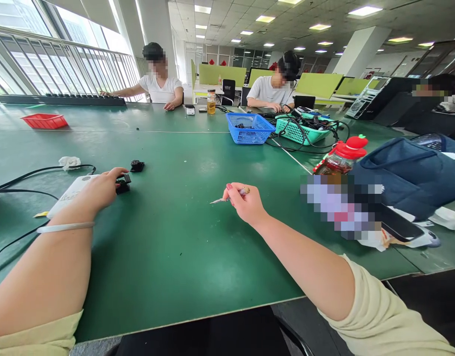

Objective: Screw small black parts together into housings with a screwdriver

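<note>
My left hand (pixel 103 188) is at the left, fingers closed around a small black plastic part (pixel 124 186) at the tabletop. A second small black part (pixel 137 165) lies just beyond those fingertips. Under my left wrist rests a long white box (pixel 69 194), perhaps a power strip, partly hidden by the forearm. Over the middle of the table, my right hand (pixel 248 202) pinches a slim pointed tool (pixel 220 200). Its thin tip points left and its brass-coloured end shows above the fingers. I cannot make out its exact kind.
On the green table (pixel 168 277) stand a red tray (pixel 45 121), a blue basket (pixel 250 129) and a green basket (pixel 305 131) with cables. A red-lidded bottle (pixel 341 155), navy bag (pixel 409 173) and phone (pixel 398 222) lie right. Two people sit across. Black cables run left.
</note>
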A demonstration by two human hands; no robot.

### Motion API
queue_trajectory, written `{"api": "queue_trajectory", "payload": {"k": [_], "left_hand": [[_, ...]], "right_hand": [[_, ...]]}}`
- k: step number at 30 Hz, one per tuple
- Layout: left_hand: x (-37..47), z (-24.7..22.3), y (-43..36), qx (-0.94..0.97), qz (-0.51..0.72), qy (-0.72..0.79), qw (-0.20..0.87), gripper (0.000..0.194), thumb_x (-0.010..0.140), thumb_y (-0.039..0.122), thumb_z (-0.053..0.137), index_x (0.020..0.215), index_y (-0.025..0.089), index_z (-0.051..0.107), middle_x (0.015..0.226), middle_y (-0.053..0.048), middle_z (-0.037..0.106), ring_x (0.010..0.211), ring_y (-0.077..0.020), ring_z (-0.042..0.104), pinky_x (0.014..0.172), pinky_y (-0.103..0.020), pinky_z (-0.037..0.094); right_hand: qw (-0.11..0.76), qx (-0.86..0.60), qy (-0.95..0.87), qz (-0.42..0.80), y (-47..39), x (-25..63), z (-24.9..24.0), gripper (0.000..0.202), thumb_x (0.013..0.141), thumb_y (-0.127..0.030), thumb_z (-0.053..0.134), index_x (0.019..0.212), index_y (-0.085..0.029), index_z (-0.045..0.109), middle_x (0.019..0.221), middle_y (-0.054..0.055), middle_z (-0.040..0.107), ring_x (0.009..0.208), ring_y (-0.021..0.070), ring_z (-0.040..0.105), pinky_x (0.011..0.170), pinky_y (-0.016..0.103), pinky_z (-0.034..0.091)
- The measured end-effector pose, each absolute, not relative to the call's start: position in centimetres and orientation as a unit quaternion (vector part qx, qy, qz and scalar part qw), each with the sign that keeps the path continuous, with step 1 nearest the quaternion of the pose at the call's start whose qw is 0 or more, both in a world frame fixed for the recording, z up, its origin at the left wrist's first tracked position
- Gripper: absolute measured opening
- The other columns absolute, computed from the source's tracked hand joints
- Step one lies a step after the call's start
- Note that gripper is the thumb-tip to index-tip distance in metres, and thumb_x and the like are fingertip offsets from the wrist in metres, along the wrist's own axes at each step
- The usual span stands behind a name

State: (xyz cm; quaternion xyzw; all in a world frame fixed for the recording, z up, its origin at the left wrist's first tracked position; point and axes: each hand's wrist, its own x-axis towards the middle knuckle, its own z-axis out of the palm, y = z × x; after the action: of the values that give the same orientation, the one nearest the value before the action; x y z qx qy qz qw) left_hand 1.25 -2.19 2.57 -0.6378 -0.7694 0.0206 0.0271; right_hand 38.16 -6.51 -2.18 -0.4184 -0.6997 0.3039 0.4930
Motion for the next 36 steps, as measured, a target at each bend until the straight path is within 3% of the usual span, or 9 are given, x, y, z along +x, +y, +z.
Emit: {"api": "queue_trajectory", "payload": {"k": [8, 13, 19, 21, 27, 31, 36], "left_hand": [[-0.6, 1.5, -1.2, -0.665, 0.057, -0.744, 0.041, 0.063, 0.088, 0.022, 0.044, 0.150, 0.027, 0.041, 0.110, -0.009, 0.073, 0.093, -0.0261, 0.066, 0.072, -0.027, 0.045], [-0.4, 1.5, -1.9, -0.692, 0.049, -0.720, 0.023, 0.057, 0.094, 0.028, 0.038, 0.151, 0.018, 0.035, 0.114, -0.010, 0.070, 0.096, -0.0257, 0.063, 0.080, -0.030, 0.046], [4.1, 1.1, -2.4, -0.755, -0.056, -0.652, 0.040, 0.048, 0.095, 0.024, 0.039, 0.141, 0.017, 0.046, 0.123, -0.012, 0.067, 0.110, -0.0312, 0.062, 0.092, -0.040, 0.047], [7.4, 0.7, -2.7, -0.783, -0.096, -0.614, 0.002, 0.050, 0.089, 0.021, 0.049, 0.138, 0.019, 0.051, 0.122, -0.012, 0.068, 0.110, -0.0311, 0.063, 0.093, -0.040, 0.048], [15.9, -1.3, -5.2, -0.868, -0.160, -0.462, -0.093, 0.050, 0.090, 0.020, 0.048, 0.139, 0.026, 0.051, 0.117, -0.009, 0.068, 0.107, -0.0279, 0.064, 0.094, -0.040, 0.050], [17.4, -2.3, -5.6, -0.871, -0.152, -0.444, -0.143, 0.047, 0.091, 0.022, 0.049, 0.138, 0.026, 0.051, 0.113, -0.009, 0.069, 0.104, -0.0279, 0.065, 0.090, -0.042, 0.052], [17.2, -2.9, -4.9, -0.840, -0.198, -0.454, -0.221, 0.050, 0.087, 0.030, 0.059, 0.135, 0.026, 0.049, 0.120, -0.006, 0.070, 0.109, -0.0261, 0.066, 0.099, -0.042, 0.050]], "right_hand": [[0.493, -0.408, -0.708, 0.298, -6.5, 38.1, -2.1, 0.055, 0.094, -0.059, 0.045, 0.057, -0.020, 0.058, 0.051, -0.003, 0.041, 0.048, 0.0101, 0.037, 0.052, 0.027, 0.032], [0.495, -0.406, -0.713, 0.287, -6.6, 38.1, -2.0, 0.056, 0.094, -0.059, 0.044, 0.057, -0.020, 0.057, 0.049, -0.003, 0.041, 0.047, 0.0101, 0.037, 0.051, 0.027, 0.032], [0.518, -0.384, -0.714, 0.273, -6.7, 38.0, -1.7, 0.056, 0.095, -0.059, 0.043, 0.057, -0.020, 0.056, 0.050, -0.003, 0.041, 0.048, 0.0102, 0.039, 0.051, 0.026, 0.034], [0.530, -0.375, -0.718, 0.253, -6.9, 38.0, -1.6, 0.054, 0.095, -0.059, 0.044, 0.060, -0.020, 0.058, 0.051, -0.003, 0.044, 0.049, 0.0107, 0.041, 0.052, 0.026, 0.036], [0.580, -0.343, -0.719, 0.169, -7.5, 38.0, -1.2, 0.061, 0.097, -0.058, 0.042, 0.051, -0.020, 0.052, 0.049, 0.000, 0.050, 0.048, 0.0110, 0.044, 0.051, 0.027, 0.036], [0.558, -0.337, -0.741, 0.159, -7.7, 38.0, -1.4, 0.060, 0.099, -0.054, 0.040, 0.052, -0.020, 0.053, 0.050, 0.000, 0.052, 0.048, 0.0111, 0.047, 0.051, 0.027, 0.038], [0.515, -0.294, -0.799, 0.101, -7.6, 37.7, -1.9, 0.050, 0.101, -0.042, 0.041, 0.057, -0.021, 0.054, 0.052, -0.001, 0.055, 0.049, 0.0103, 0.047, 0.052, 0.025, 0.039]]}}
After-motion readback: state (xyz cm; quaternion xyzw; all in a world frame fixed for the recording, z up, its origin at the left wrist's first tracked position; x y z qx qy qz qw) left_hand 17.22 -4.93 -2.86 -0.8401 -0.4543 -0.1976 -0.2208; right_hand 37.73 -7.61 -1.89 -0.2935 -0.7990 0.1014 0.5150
